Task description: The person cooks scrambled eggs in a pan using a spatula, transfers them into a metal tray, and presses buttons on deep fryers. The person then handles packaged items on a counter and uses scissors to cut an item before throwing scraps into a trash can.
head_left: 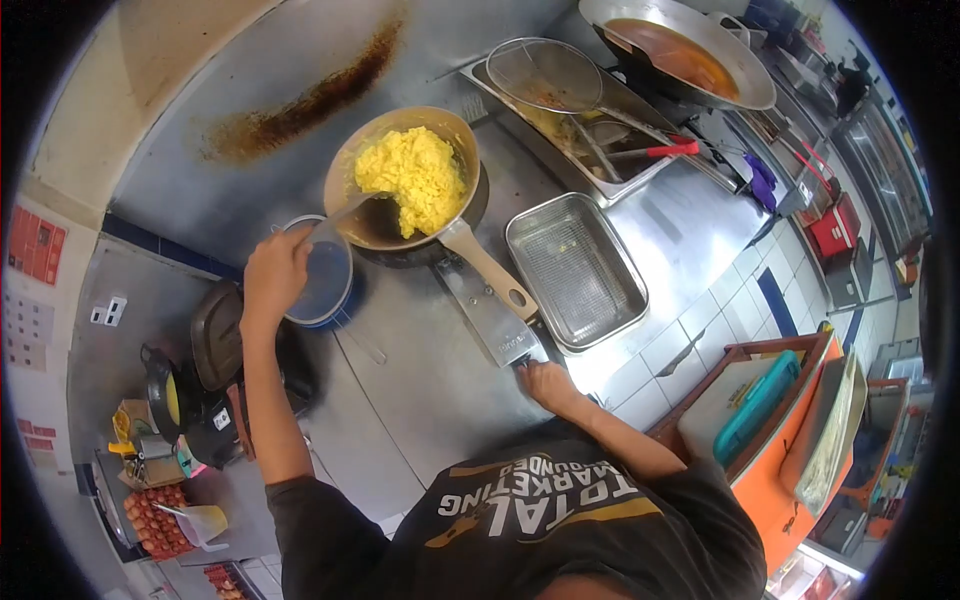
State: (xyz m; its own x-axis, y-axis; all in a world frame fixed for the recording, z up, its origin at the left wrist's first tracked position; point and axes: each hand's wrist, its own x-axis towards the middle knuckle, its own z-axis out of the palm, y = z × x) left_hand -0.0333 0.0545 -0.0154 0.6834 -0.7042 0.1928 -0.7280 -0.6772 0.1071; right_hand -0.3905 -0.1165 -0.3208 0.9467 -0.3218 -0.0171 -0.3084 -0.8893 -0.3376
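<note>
Yellow scrambled eggs (415, 180) are heaped in a tan frying pan (340, 165) on a single-burner stove (478, 310). My left hand (275, 268) is closed around the handle of a grey spatula (345, 212), whose far end rests in the pan beside the eggs. Below that hand stands a blue-rimmed round container (328, 275) with a strainer over it. At the front of the stove, my right hand (548, 386) has its fingers closed on the dark control knob (522, 362), which they partly cover. The pan's handle (490, 270) points toward this hand.
A rectangular wire-mesh basket (578, 270) sits right of the pan handle. Behind it is a metal tray (610, 185) with a strainer (545, 75) and red-handled tongs (655, 151). A large wok (740, 60) holds reddish liquid. Egg trays (160, 520) lie lower left.
</note>
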